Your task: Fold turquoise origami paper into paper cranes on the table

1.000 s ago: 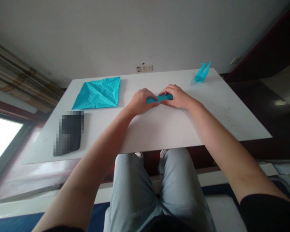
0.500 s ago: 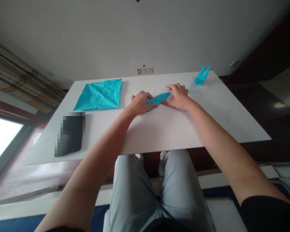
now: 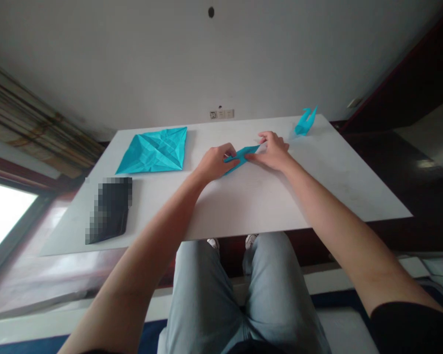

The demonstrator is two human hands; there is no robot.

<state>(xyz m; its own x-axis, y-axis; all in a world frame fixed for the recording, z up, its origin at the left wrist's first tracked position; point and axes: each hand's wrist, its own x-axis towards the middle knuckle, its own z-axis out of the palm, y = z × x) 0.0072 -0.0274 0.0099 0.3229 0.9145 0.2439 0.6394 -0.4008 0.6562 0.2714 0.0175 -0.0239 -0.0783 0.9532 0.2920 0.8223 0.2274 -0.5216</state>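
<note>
Between my hands, over the middle of the white table, is a folded piece of blue origami paper, long and narrow with a pointed end. My left hand grips its left part, thumb lying along the near side and fingers curled behind. The right end sits in my right hand, with the thumb near the paper's middle and the fingers bent round the tip. The hands cover both ends of the paper partly.
An unfolded, creased blue paper sheet lies at the table's left. A folded blue paper crane stands at the far right corner. A dark pixelated object rests near the left edge of the white table. Wall sockets are behind.
The camera view has tilted slightly up. My left fingers have curled in more, and the paper between my hands now looks narrower and more bent around the middle.
</note>
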